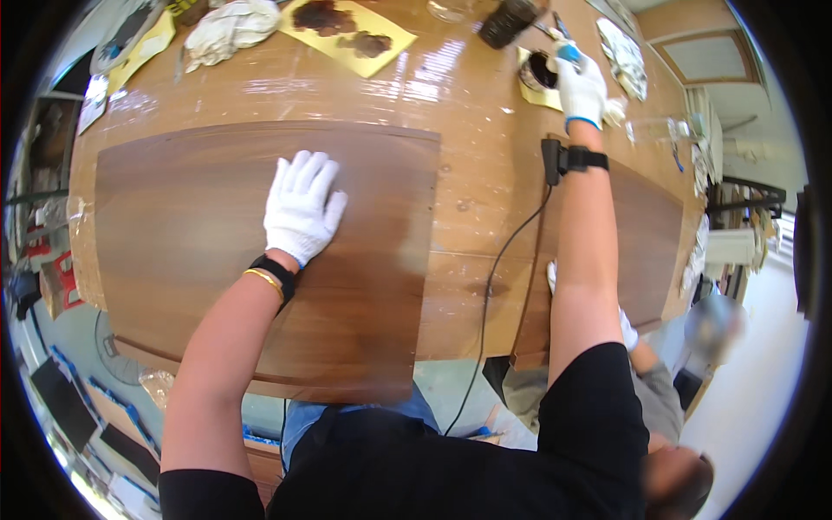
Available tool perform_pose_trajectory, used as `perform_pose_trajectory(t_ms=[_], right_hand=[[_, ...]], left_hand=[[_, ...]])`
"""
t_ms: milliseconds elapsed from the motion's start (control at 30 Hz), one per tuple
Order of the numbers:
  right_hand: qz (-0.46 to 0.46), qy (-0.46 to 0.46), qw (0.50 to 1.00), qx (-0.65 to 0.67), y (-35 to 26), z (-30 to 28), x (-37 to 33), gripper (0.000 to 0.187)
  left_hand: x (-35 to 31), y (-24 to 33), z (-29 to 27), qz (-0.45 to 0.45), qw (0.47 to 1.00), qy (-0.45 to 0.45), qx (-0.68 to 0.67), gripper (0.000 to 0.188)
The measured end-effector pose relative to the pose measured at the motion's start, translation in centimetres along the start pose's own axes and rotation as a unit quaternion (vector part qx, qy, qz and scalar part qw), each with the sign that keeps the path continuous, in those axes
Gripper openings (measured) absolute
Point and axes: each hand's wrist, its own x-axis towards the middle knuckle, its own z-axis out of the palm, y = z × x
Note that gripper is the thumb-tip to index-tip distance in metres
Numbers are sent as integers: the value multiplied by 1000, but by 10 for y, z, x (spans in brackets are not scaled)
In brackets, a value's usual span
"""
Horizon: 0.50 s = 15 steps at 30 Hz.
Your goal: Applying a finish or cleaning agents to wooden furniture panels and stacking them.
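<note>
My left hand (303, 208), in a white knit glove, lies flat with fingers stretched on a dark brown wooden panel (191, 251). Its surface looks glossy toward the right edge. At the far right, my right hand (581, 91), also gloved in white, closes around a thin tool with a blue part (568, 52). That hand is beside an open container of dark brown liquid (539, 71), which stands on a yellow sheet (542, 97). The glove hides the tool's lower end.
A yellow sheet with dark stains (364, 52), a white rag (230, 35) and a dark jar (507, 24) lie along the table's far side. Another person's gloved hand (627, 331) is by a second brown panel (646, 225) at right. A black cable (490, 286) runs from my right wrist.
</note>
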Motion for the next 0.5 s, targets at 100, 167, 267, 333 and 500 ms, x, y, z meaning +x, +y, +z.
perform_pose_trajectory(t_ms=[100,167,267,333,500], right_hand=[[89,-83,976,180,-15,16,5,56],[59,-252,915,308,-90,31,-25,57],[-30,-248,942,225,-142,60,-52,53],[-23,-275,934,228,-164,89,-67,54],[-74,-243,962,101,-184,129,-70,54]], left_hand=[[2,2,6,3,1000,0,-2,39],[-9,-11,1,-7,1000,3,27,39],[-1,-4,-2,-2,1000,1,4,37],[-3,-3,1,-2,1000,-4,-5,37],[7,3,-11,-33,997,-65,-14,38]])
